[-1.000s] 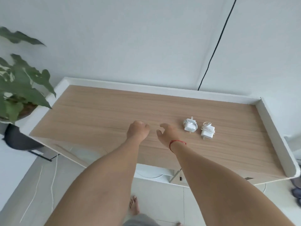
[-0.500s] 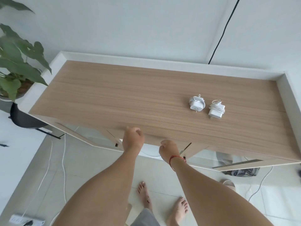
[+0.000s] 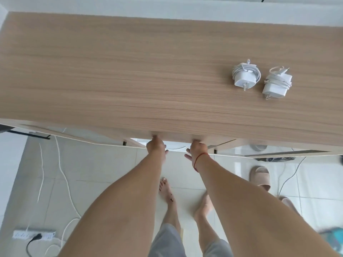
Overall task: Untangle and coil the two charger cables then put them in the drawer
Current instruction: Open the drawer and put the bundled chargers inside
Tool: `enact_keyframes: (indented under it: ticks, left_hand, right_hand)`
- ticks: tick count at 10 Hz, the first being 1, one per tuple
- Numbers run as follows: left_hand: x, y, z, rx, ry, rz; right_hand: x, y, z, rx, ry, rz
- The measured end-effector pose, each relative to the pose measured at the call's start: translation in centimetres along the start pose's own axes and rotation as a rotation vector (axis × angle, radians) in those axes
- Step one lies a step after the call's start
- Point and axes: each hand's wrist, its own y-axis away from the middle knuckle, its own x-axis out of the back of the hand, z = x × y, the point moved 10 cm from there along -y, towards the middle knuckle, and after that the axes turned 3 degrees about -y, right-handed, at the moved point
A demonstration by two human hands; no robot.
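two chargers (image 3: 246, 76) sit side by side on the desk (image 3: 130, 71), far right, each with its white cable wound round the plug body. the left one points its prongs at the near edge; the right charger (image 3: 277, 85) lies tilted, long axis running from near-left to far-right, prongs toward the near edge too. both hands are down at the front edge, well apart from the chargers. left hand (image 3: 156, 146) has its fingers curled under the lip, right hand (image 3: 197, 148) likewise with the thumb loose; what they grip under there is hidden, can't tell. wood-grain top with a white raised rim at the back. pale tiled floor below, bare feet, a slipper (image 3: 259, 178) to the right, white cords and a power strip (image 3: 33, 234) to the left.
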Motion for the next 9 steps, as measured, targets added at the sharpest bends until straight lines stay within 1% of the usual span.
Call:
enact_keyframes:
  ticks: [1,2,3,4,5,6,7,8,9]
  left_hand:
    - [-0.9,-1.0,-0.8,0.079,0.243,0.001]
    - [-1.6,-2.0,-1.4,0.118,0.36,-0.025]
    - [-2.5,-2.9,-1.7,0.142,0.494,-0.079]
    - [-3.2,-2.9,-1.6,0.174,0.591,-0.14]
    - [-2.8,-2.2,-2.1,0.215,0.609,-0.166]
    - [-1.8,-1.9,-3.6,0.249,0.609,-0.108]
    - [-0.8,-0.1,-5.1,0.258,0.611,-0.022]
    - [0.6,1.7,-5.6,0.219,0.58,0.067]
    - [1.6,2.6,-4.7,0.172,0.038,0.119]
  right_hand:
    - [0.5,-1.0,1.3,-0.101,-0.357,0.101]
    - [0.0,-2.2,2.3,-0.151,-0.613,0.104]
    - [-0.6,-2.6,2.2,-0.157,-0.805,0.076]
    - [-1.1,-2.9,2.3,-0.177,-0.912,0.047]
    - [-1.0,-2.6,2.8,-0.215,-0.929,0.024]
    - [-0.4,-1.5,4.0,-0.252,-0.928,0.036]
    - [0.8,-0.5,6.0,-0.291,-0.833,0.098]
    - [2.2,1.0,6.4,-0.262,-0.501,0.076]
    - [2.6,2.9,3.5,-0.017,0.205,-0.004]
